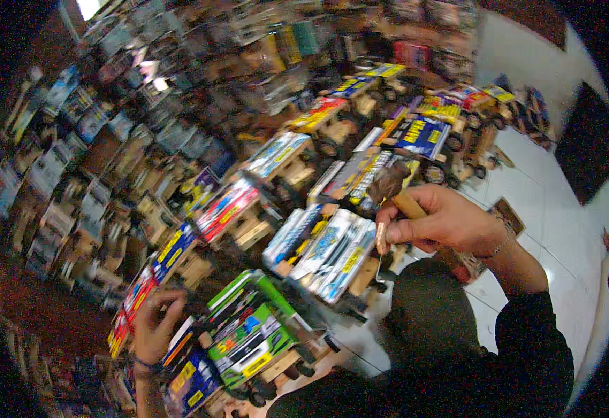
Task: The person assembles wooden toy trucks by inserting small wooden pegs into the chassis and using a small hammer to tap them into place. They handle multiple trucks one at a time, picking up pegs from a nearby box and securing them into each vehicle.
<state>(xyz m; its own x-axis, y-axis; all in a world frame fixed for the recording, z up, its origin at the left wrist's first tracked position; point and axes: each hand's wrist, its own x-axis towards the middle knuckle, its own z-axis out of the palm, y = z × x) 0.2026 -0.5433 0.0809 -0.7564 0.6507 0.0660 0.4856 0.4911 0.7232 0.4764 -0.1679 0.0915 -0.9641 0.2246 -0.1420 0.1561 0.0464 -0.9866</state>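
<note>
My right hand (433, 219) is closed round the wooden handle of a hammer (409, 206), whose dark head sticks out above my fingers. A small pale piece (381, 239) shows at the fingertips, too blurred to name. Below it stands a white and blue toy truck (336, 254) with a wooden body. My left hand (156, 324) is at the lower left, thumb and forefinger curled together into a loop; anything between them is too small to make out. It is over a red and yellow toy truck (131, 306), near a green toy truck (252, 334) with black wheels.
Rows of wooden toy trucks (273, 155) with printed panels run away toward the far right. Blurred stacks of wooden and printed pieces (109, 153) fill the left and back. White floor tiles (527, 188) lie at right. A dark-clothed knee (433, 310) rises before me.
</note>
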